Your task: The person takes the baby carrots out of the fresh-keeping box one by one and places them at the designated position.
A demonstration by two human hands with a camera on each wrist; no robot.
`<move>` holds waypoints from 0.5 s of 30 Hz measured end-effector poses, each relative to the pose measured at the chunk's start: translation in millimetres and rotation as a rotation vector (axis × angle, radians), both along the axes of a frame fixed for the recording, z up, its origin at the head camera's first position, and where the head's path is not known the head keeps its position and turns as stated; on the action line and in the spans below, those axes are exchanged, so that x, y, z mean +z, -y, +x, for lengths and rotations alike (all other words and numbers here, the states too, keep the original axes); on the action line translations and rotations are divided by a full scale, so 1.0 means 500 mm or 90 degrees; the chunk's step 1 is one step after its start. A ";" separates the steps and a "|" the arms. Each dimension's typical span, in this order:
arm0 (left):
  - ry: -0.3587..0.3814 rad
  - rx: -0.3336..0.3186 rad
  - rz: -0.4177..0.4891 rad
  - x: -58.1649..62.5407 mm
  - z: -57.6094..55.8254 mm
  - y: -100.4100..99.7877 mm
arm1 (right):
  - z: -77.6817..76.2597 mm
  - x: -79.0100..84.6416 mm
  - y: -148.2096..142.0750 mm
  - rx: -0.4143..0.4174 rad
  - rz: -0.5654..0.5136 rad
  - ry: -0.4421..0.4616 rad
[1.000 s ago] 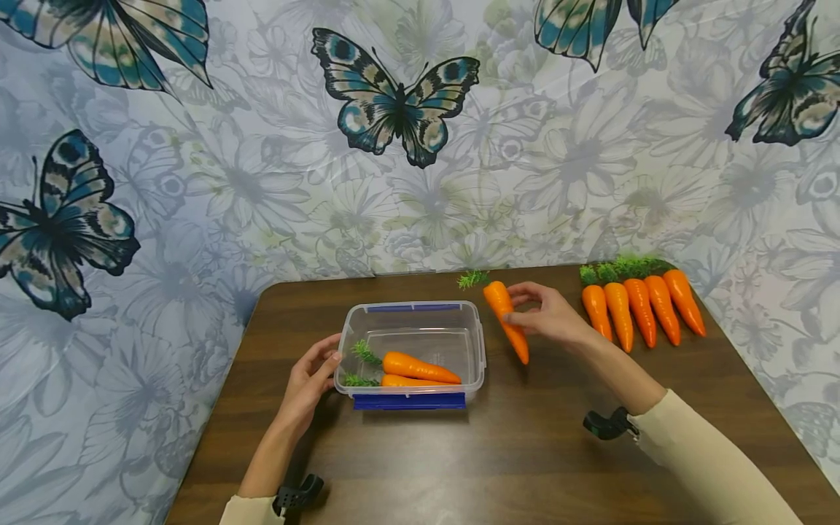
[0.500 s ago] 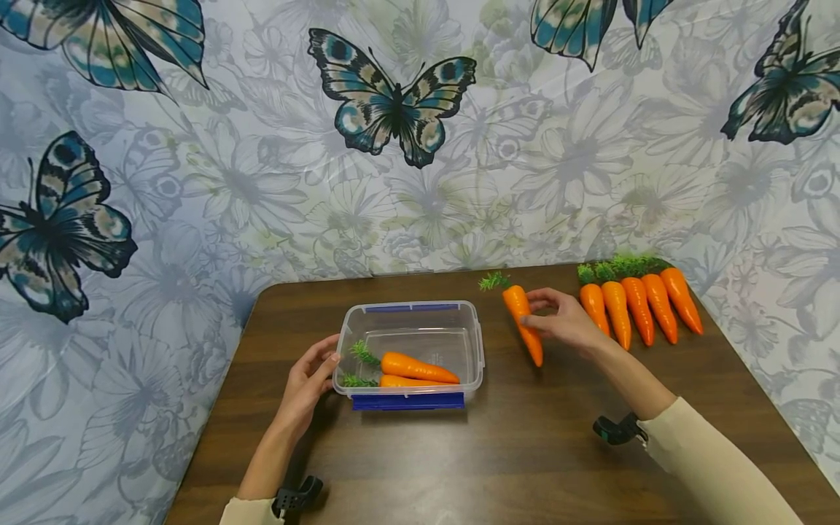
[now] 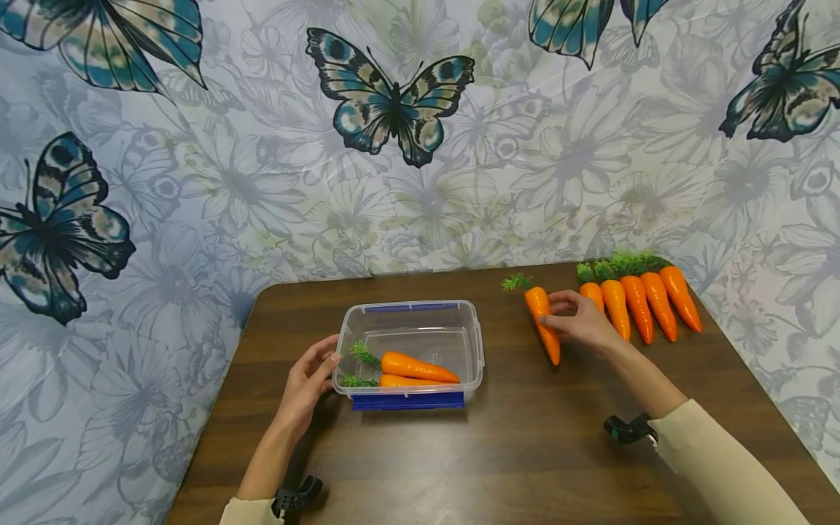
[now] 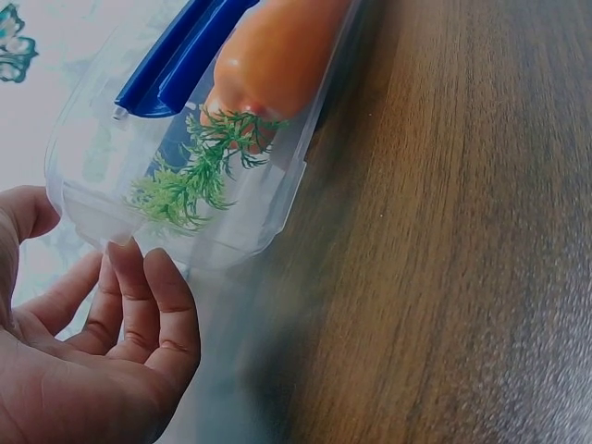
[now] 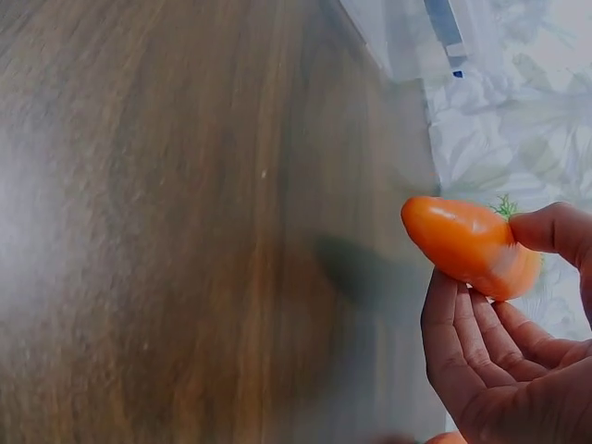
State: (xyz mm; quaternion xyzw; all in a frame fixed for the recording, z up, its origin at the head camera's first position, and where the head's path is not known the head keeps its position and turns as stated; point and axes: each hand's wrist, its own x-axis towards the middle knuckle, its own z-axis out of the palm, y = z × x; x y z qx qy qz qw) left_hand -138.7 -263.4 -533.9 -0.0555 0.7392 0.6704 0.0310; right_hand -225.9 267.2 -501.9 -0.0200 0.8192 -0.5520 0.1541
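My right hand pinches an orange carrot between thumb and fingers, its green top pointing up and left, the tip down. In the right wrist view the carrot is seen from its tip end, with the table below it. My left hand holds the left end of a clear plastic food container with blue clips, thumb at the rim and fingers against the outside wall. Inside lie two carrots, leafy ends to the left; the front one is partly hidden behind the container's front rim.
A row of several carrots lies at the table's back right, tops together, the leftmost partly hidden by my right hand. The brown wooden table meets a butterfly-print backdrop at its back edge.
My right hand has carried the carrot to the right, away from the container and closer to the row of carrots. The left hand and the container have stayed in place.
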 end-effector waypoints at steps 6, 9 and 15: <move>-0.004 0.000 -0.002 0.000 -0.001 0.000 | 0.005 0.002 -0.012 -0.024 0.046 -0.008; -0.003 0.002 -0.001 0.000 0.000 -0.001 | 0.004 0.004 -0.020 -0.034 0.082 -0.020; -0.001 0.003 0.001 -0.001 0.000 -0.001 | 0.002 0.011 -0.033 -0.039 0.190 -0.052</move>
